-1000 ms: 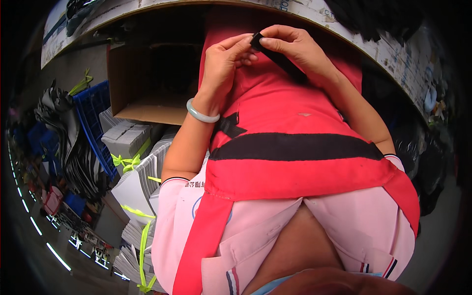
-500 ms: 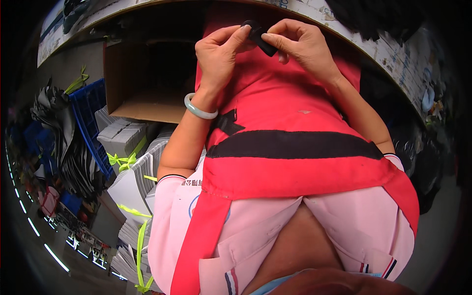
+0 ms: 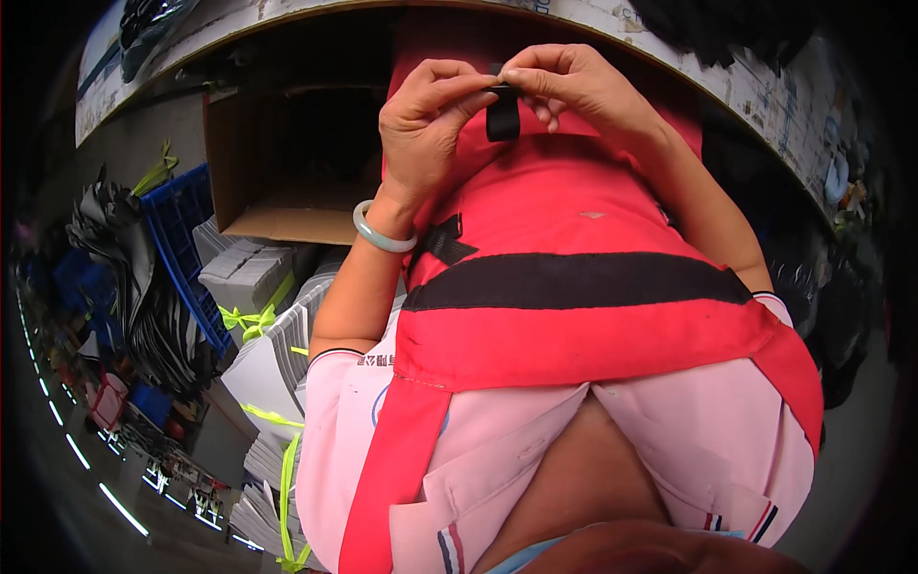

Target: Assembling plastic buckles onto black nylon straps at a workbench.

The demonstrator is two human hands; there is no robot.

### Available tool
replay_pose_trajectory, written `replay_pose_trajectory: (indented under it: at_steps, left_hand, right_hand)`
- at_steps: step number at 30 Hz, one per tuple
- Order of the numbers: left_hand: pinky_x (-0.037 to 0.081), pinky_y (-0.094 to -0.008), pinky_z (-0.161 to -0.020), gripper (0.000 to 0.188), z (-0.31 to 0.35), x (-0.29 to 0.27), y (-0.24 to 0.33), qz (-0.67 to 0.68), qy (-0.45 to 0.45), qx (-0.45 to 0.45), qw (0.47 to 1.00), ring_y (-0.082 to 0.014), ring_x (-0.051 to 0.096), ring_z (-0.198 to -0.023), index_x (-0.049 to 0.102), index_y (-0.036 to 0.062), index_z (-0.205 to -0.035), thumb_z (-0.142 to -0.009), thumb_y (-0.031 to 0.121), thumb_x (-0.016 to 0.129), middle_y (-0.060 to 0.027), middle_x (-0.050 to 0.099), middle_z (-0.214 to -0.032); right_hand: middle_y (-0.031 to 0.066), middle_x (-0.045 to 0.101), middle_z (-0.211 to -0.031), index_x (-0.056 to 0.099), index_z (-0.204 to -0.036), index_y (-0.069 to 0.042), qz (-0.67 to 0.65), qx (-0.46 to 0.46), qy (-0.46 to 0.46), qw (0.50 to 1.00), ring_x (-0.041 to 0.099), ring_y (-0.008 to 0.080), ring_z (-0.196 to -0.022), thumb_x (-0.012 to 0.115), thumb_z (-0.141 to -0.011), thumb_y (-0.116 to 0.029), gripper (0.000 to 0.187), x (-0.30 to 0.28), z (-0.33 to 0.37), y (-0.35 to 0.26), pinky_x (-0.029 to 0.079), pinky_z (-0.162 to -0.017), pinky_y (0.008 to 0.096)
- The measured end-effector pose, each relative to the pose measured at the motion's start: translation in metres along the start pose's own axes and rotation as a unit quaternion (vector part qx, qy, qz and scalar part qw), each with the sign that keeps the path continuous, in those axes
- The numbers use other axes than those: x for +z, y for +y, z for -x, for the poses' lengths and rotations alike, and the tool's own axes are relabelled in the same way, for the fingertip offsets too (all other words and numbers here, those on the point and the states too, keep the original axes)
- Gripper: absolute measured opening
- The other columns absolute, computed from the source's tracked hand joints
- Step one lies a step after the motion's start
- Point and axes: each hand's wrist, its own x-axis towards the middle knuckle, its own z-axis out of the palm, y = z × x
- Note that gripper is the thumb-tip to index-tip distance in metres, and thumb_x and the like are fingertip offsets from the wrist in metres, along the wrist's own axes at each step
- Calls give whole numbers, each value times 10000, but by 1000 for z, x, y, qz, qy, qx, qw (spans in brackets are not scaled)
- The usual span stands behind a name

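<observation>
We pinched a flat, black, fabric-like strip (image 3: 503, 121).
Our left hand (image 3: 426, 120) and right hand (image 3: 585, 91), close together, were clamped on its upper end; its blunt lower part hung before our matte red cloth apron (image 3: 574, 228), while a smooth, pale-green, ring-shaped bangle (image 3: 377, 238) circled one arm.

"Which colours are you getting around the apron (image 3: 574, 342)?"

"On my feed the apron is red, crossed by one black band (image 3: 574, 280). The strip (image 3: 503, 121) in front of it is black too."

"And off its left side?"

"I see a bangle (image 3: 383, 239) in pale, milky green, a brown carton (image 3: 296, 224), a blue crate (image 3: 191, 253), and grey-white sheets (image 3: 247, 277) with neon yellow-green ties (image 3: 254, 324)."

"Underneath it?"

"A pink shirt (image 3: 712, 411); I make out navy, white and red stripes on its collar (image 3: 421, 536). Beyond the apron, my view gives me a white desk (image 3: 789, 143) with blue markings."
</observation>
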Motion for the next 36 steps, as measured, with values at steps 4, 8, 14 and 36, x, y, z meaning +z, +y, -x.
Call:
replay_pose_trajectory:
  at_steps: [4, 8, 14, 36]
  left_hand:
    - [492, -219, -754, 223, 7, 0, 9, -24, -20, -7, 1000, -122, 593, -864, 725, 0, -971, -782, -113, 692, -59, 619, -954]
    - [509, -229, -732, 244, 8, -1, 18, -57, -46, 7, 997, -128, 608, -843, 732, 16, -968, -762, -110, 699, -58, 625, -937]
    - [501, -234, -660, 218, 9, -3, 25, -70, -39, 25, 996, -137, 622, -788, 732, 35, -943, -764, -88, 710, -59, 632, -892]
    - [512, -398, -786, 452, -192, -28, 32, -523, 45, 120, 843, -289, 657, -902, 624, 40, -1167, -818, 309, 725, -140, 663, -965]
  right_hand:
    - [9, 632, -783, 676, -995, -10, 78, -50, -8, 996, 572, 59, -643, 642, -933, -262, 262, -2, 0, 2, 484, -602, 201]
    - [23, 643, -826, 660, -980, -3, 102, -150, 58, 982, 607, 84, -720, 638, -934, -210, 214, -2, -6, 13, 506, -685, 218]
    - [39, 636, -823, 603, -963, 5, 22, -110, 42, 993, 614, 94, -750, 655, -914, -132, 155, 8, -2, 4, 527, -704, 237]
    - [162, 690, -935, 639, -1015, 2, 249, -124, -75, 957, 668, 285, -860, 626, -881, -131, 189, 11, -9, 17, 518, -777, 363]
